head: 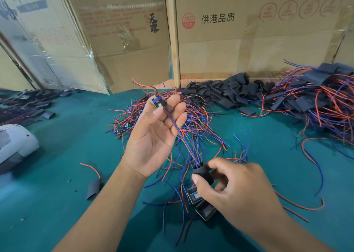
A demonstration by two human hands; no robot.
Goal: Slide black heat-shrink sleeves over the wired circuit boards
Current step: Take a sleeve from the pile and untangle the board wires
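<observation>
Head view: your right hand [235, 190] pinches a black sleeve [204, 175] threaded on the leads [183, 136], which rise up-left to the bare circuit board [158, 102] pinched in your left hand [155, 136]; the other fingers are spread. The sleeve's mouth faces up those wires; it looks flattened and matte.

- The left hand [153, 134] is raised above the middle of the desk [57, 203], a circuit board [158, 102] at its fingertips.
- The right hand [239, 190] sits nearer and to the right, holding a sleeve [203, 174] threaded by the board's wires [183, 136].
- A tangle of wired boards [172, 121] lies behind the hands.
- A heap of sleeves [226, 92] lies far back against the cardboard boxes [249, 40].
- A pile of sleeved boards [325, 102] lies at right.
- One loose sleeve [93, 189] lies left of the left forearm.
</observation>
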